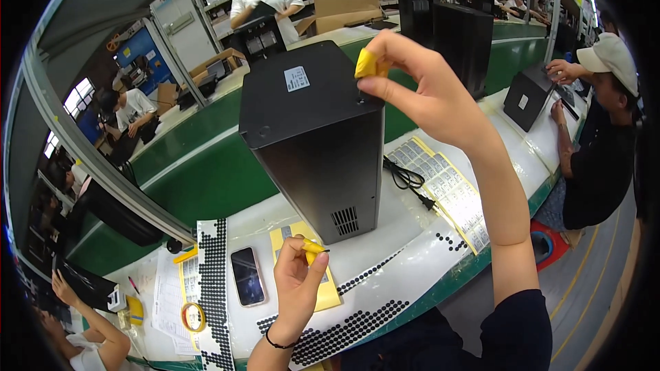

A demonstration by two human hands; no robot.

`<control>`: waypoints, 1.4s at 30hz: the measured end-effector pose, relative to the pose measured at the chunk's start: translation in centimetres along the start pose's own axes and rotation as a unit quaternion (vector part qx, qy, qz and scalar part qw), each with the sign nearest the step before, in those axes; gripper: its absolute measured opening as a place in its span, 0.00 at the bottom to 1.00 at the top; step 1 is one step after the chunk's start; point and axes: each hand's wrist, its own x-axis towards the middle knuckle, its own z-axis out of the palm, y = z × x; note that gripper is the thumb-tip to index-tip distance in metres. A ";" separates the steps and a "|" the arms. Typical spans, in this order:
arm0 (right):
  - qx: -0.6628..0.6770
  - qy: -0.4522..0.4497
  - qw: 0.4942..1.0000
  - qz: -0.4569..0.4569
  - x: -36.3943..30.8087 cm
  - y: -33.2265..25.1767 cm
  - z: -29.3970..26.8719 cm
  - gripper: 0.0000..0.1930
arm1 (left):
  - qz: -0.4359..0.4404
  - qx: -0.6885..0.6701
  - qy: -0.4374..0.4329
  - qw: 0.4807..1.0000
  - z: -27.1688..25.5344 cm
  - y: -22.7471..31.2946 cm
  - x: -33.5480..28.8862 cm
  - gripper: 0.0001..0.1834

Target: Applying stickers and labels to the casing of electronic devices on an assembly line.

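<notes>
A tall black computer-like case (pixel 316 165) stands on the bench, with a pale label (pixel 297 79) on its upper face. My right hand (pixel 419 86) is at that face's near right corner, thumb and index finger pinched together. Yellow wrapping covers its index fingertip; whatever lies between the fingers is too small to make out. Lower down, my left hand (pixel 299 278) is closed in front of the case's base, its fingers also wrapped in yellow. A small black round pad (pixel 327 251) shows at its fingertips. Sheets of similar black pads (pixel 350 330) lie beside and below this hand.
A phone (pixel 247 276), a tape roll (pixel 193 317) and another pad strip (pixel 212 288) lie left. Right of the case are a black cable (pixel 405 175) and label sheets (pixel 440 185). Co-workers sit on both sides; a metal post (pixel 103 158) rises at left.
</notes>
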 end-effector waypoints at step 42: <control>-0.035 0.235 0.963 -0.123 -3.9 3.8 5.4 0.09 | 0.185 0.502 -0.019 0.844 -0.5 15.6 12.6 0.05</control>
